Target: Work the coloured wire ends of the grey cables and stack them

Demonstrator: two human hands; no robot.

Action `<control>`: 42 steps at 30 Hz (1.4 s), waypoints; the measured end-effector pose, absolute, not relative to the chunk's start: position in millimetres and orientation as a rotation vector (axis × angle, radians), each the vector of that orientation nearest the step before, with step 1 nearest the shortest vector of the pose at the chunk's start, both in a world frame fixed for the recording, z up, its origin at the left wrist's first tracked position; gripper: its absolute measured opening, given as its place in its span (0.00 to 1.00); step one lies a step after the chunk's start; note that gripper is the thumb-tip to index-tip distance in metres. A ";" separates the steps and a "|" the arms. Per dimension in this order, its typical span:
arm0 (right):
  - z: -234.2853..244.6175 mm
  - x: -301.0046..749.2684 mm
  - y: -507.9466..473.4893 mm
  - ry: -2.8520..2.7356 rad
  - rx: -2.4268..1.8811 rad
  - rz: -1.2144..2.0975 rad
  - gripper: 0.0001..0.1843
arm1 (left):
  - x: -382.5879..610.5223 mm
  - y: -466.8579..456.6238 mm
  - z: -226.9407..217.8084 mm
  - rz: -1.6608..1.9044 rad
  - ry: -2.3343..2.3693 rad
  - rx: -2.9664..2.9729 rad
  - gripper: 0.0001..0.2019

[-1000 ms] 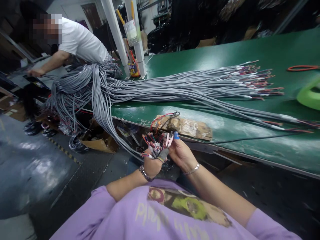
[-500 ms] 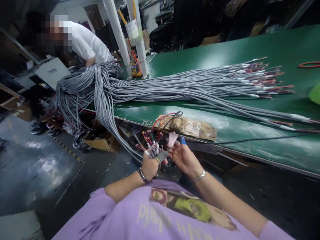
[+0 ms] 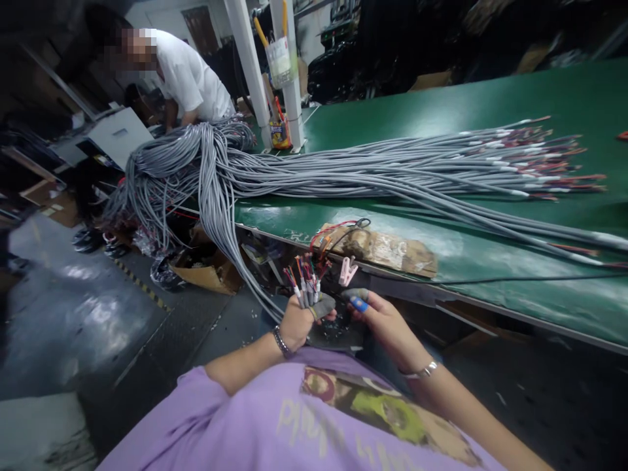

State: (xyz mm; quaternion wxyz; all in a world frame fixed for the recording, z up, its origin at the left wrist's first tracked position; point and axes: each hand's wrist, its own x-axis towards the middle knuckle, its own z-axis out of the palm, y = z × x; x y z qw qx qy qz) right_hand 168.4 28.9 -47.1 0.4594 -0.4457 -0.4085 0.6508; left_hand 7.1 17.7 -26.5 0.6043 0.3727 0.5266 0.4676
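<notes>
My left hand (image 3: pixel 300 324) is closed around a bunch of grey cables (image 3: pixel 252 284). Stripped ends with white sleeves and coloured wires (image 3: pixel 305 271) stick up above the fist, and a grey cover wraps its thumb. To the right, apart from the bunch, is my right hand (image 3: pixel 385 320). Its blue-covered thumb presses toward a grey-covered fingertip in a pinch; anything between them is too small to make out. A pink clip (image 3: pixel 348 271) sits at the bench edge just above these fingers, not touching them.
A long bundle of grey cables (image 3: pixel 353 173) lies across the green bench (image 3: pixel 490 98). By the edge is a taped wooden block (image 3: pixel 392 252) with red and black leads. At the far left a person in a white shirt (image 3: pixel 189 72) bends over the cables. A cardboard box (image 3: pixel 210 271) stands below.
My right hand has drawn back from beside the pink clip and the left hand, and its spread fingers have closed into a pinch. My left hand keeps the cables. The view has shifted slightly.
</notes>
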 end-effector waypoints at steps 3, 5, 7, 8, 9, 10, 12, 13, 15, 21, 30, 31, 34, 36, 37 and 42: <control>-29.4 165.8 19.2 -1.172 -1.067 1.604 0.18 | 8.7 13.4 -25.9 1.084 1.139 0.842 0.18; -20.9 161.6 14.7 -1.218 -1.043 1.572 0.17 | 9.6 10.0 -26.4 1.084 1.058 0.849 0.18; -15.7 157.3 12.2 -1.245 -1.029 1.516 0.17 | 10.1 6.5 -27.4 1.056 1.011 0.878 0.19; -14.2 155.5 11.6 -1.259 -1.026 1.488 0.16 | 10.1 4.8 -27.9 1.034 0.998 0.895 0.19; -13.2 154.2 11.1 -1.274 -1.027 1.460 0.15 | 9.9 3.2 -28.0 1.009 0.986 0.909 0.19; -12.6 153.3 10.7 -1.289 -1.032 1.435 0.14 | 9.5 1.6 -27.7 0.986 0.973 0.918 0.20; -13.6 152.8 9.1 -1.297 -1.051 1.398 0.15 | 7.8 -1.4 -25.9 0.958 0.948 0.921 0.21; -15.3 153.2 7.9 -1.287 -1.064 1.390 0.15 | 6.5 -2.8 -24.7 0.950 0.945 0.926 0.21; -21.9 155.2 4.7 -1.244 -1.089 1.388 0.16 | 3.1 -5.2 -23.1 0.930 0.956 0.945 0.21; -50.7 168.8 -6.8 -1.028 -1.148 1.403 0.19 | -5.9 -11.9 -23.0 1.075 1.076 0.956 0.22; -55.4 192.9 -7.0 -0.854 -1.190 1.268 0.20 | -43.3 -17.0 12.6 1.332 1.019 0.801 0.24; -53.0 193.1 -6.9 -0.887 -1.211 1.223 0.20 | -48.0 -16.3 12.1 1.327 0.995 0.787 0.23; -41.2 187.9 -8.4 -1.130 -1.248 1.084 0.20 | -50.1 -13.0 0.1 1.257 0.982 0.795 0.20; -33.1 181.1 -10.2 -1.359 -1.183 1.072 0.18 | -38.5 -10.4 -11.8 1.186 1.042 0.846 0.19; -30.3 177.7 -11.0 -1.472 -1.141 1.097 0.17 | -29.6 -9.1 -17.0 1.144 1.059 0.871 0.20; -26.6 171.7 -11.3 -1.534 -1.207 1.148 0.17 | 12.6 -6.8 -21.9 1.070 0.933 1.021 0.27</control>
